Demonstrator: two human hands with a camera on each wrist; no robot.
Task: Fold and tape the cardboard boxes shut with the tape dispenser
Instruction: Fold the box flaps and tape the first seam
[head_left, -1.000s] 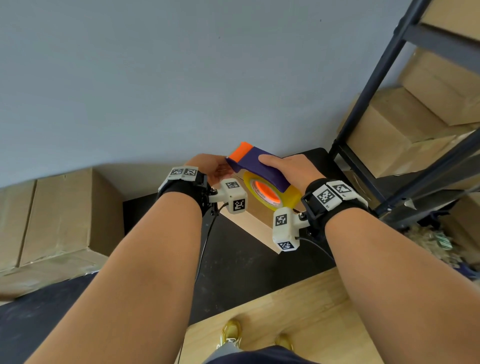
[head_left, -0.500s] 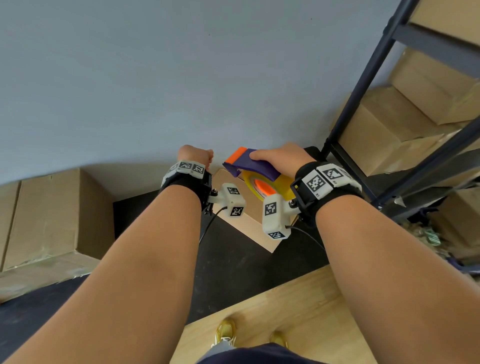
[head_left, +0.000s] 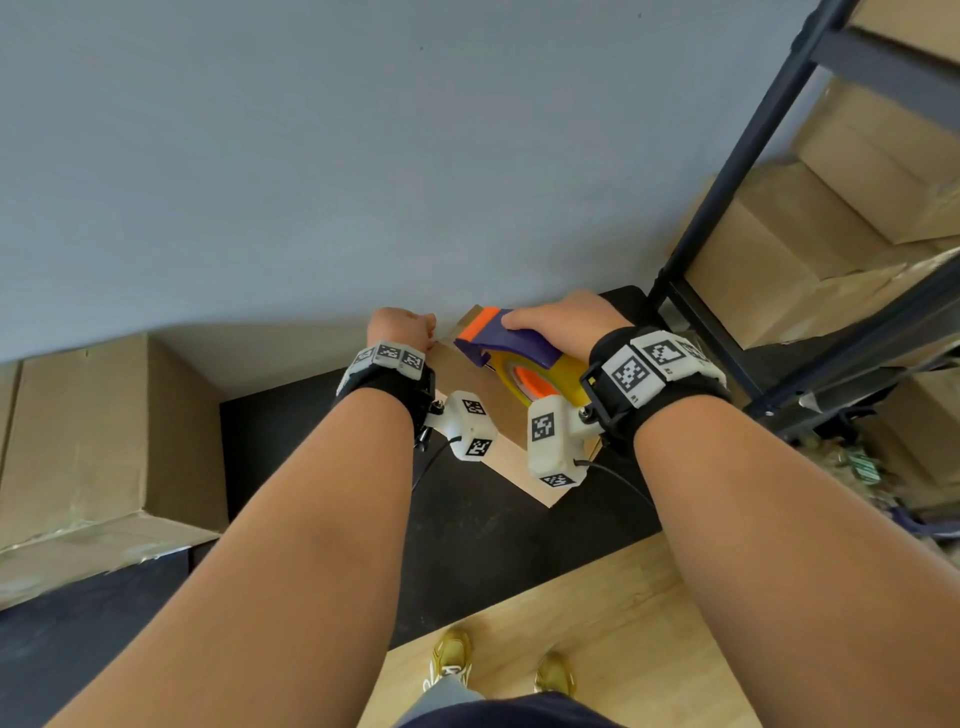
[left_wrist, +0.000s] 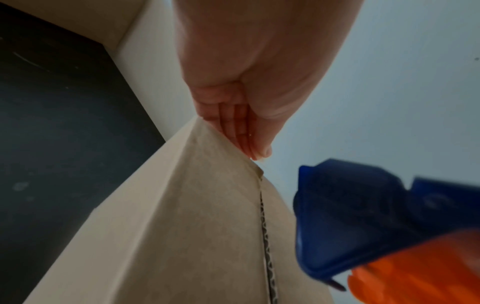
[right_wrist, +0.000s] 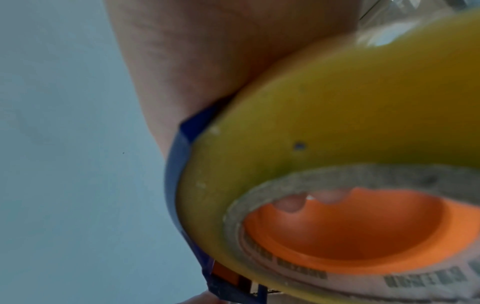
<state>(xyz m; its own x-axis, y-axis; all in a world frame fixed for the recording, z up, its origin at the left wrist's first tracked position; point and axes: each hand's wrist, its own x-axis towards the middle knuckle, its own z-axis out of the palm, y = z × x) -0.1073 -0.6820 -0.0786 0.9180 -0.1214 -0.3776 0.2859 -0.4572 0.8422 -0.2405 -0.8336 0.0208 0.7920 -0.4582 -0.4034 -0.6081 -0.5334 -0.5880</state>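
One small brown cardboard box (head_left: 457, 373) lies on the black tabletop (head_left: 467, 525), its far edge under the left hand (head_left: 400, 325), whose fingers (left_wrist: 233, 123) are pressed together. At their three o'clock the right hand (head_left: 563, 322) is clamped round the one blue-and-orange tape dispenser (head_left: 514, 345), which carries one yellow tape roll (head_left: 567, 371).

Hands: two, a left hand (head_left: 400, 325) and a right hand (head_left: 563, 322).
Tape dispenser (head_left: 506, 343): one, carrying one yellow tape roll (head_left: 566, 371).
Boxes on the bench (head_left: 493, 519): two, a small box (head_left: 462, 374) and a large box (head_left: 78, 441).
Shelf rack (head_left: 774, 88): one.
Shelf boxes (head_left: 769, 260), (head_left: 878, 171), (head_left: 919, 415): at least three, partly cut off.
Marker wristbands (head_left: 387, 358), (head_left: 654, 364): two.
Shoes (head_left: 452, 654), (head_left: 556, 675): two.
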